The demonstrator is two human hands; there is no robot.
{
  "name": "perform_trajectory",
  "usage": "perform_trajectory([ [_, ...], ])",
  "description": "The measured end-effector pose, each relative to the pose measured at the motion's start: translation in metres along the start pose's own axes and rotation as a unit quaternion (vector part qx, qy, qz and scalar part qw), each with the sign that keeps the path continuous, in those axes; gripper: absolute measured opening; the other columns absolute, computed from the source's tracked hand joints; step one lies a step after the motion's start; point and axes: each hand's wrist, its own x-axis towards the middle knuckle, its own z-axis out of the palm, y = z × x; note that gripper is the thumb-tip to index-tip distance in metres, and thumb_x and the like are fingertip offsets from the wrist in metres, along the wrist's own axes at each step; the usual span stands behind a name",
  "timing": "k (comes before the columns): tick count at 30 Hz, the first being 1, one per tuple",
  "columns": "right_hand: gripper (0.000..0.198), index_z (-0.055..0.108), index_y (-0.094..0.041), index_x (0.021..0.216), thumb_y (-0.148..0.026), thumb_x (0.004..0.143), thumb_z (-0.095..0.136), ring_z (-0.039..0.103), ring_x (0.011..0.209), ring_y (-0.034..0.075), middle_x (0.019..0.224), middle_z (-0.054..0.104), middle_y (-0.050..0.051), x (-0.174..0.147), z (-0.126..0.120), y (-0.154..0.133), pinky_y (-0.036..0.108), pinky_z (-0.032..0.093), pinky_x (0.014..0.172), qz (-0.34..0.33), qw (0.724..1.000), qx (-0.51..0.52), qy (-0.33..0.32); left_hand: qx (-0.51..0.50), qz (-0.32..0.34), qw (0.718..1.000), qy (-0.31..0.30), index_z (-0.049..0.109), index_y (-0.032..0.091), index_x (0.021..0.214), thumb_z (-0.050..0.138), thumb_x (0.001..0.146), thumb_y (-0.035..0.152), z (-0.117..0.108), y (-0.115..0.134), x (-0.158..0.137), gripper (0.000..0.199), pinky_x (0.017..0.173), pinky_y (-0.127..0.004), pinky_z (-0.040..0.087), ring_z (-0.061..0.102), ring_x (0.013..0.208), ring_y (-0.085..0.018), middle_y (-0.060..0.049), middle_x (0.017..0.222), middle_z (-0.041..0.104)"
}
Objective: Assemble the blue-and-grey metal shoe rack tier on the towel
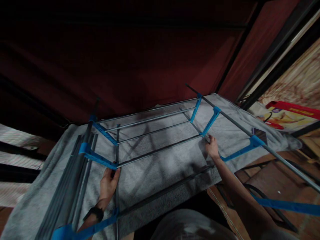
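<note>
A frame of grey metal tubes joined by blue plastic brackets lies across a grey cloth. My left hand [108, 183], with a dark band on its wrist, is closed at the left upright tube [116, 196], just below a blue bracket [100, 160]. Its fingertips are partly hidden under that bracket. On the other side, my right hand [212, 146] pinches the right tube [207, 138], close below another blue bracket [211, 120]. Between the two sides run several crossbars, among them a near crossbar [160, 151].
Several loose grey tubes [67, 180] lie at the left of the cloth [160, 173]. A phone [259, 134] rests at the right, near a red and yellow box [292, 116]. A dark red panel [150, 66] stands behind. Below right is a dark metal chair [265, 180].
</note>
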Motion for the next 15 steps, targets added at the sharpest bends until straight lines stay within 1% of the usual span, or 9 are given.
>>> perform_trajectory([
  [2, 0.058, 0.050, -0.007, 0.134, -0.015, 0.077, 0.042, 0.055, 0.121, 0.029, 0.126, 0.058, 0.022, 0.005, 0.006, 0.000, 0.044, 0.044, 0.102, 0.005, 1.000, 0.004, -0.030, -0.001, 0.005, 1.000, 0.006, 0.062, 0.032, 0.090, 0.055, 0.078, 0.047, -0.001, 0.004, -0.002, 0.021, 0.083, -0.048, 0.054, 0.066, 0.094, -0.032, -0.003, 0.091, 0.071],
  [5, 0.063, 0.049, -0.008, 0.138, -0.010, 0.075, 0.041, 0.058, 0.118, 0.029, 0.126, 0.061, 0.021, 0.010, 0.013, -0.007, 0.042, 0.046, 0.100, 0.024, 0.998, -0.014, -0.048, 0.001, 0.017, 1.000, 0.018, 0.063, 0.035, 0.088, 0.055, 0.076, 0.042, -0.001, 0.008, -0.004, 0.016, 0.091, -0.050, 0.052, 0.063, 0.103, -0.032, -0.002, 0.096, 0.070],
  [9, 0.060, 0.054, -0.013, 0.136, -0.010, 0.078, 0.038, 0.065, 0.108, 0.025, 0.118, 0.067, 0.017, 0.017, 0.013, -0.011, 0.035, 0.050, 0.093, 0.053, 0.995, -0.036, -0.080, 0.001, 0.020, 1.000, 0.024, 0.061, 0.035, 0.088, 0.051, 0.079, 0.042, 0.000, 0.010, -0.006, 0.015, 0.097, -0.052, 0.049, 0.060, 0.110, -0.032, -0.002, 0.097, 0.068],
  [12, 0.056, 0.058, -0.015, 0.132, -0.010, 0.080, 0.038, 0.068, 0.104, 0.024, 0.112, 0.070, 0.015, 0.023, 0.012, -0.011, 0.032, 0.051, 0.089, 0.051, 0.994, -0.039, -0.090, 0.014, 0.012, 0.999, 0.026, 0.057, 0.034, 0.084, 0.046, 0.083, 0.044, 0.003, 0.011, -0.005, 0.015, 0.098, -0.053, 0.048, 0.059, 0.110, -0.033, -0.004, 0.093, 0.065],
  [15, 0.054, 0.060, -0.012, 0.129, -0.010, 0.080, 0.039, 0.069, 0.101, 0.024, 0.109, 0.071, 0.017, 0.026, 0.013, -0.011, 0.032, 0.052, 0.086, 0.045, 0.994, -0.046, -0.091, 0.031, 0.000, 0.999, 0.029, 0.053, 0.033, 0.078, 0.043, 0.084, 0.046, 0.005, 0.010, -0.003, 0.018, 0.097, -0.052, 0.049, 0.060, 0.107, -0.033, -0.005, 0.089, 0.064],
])
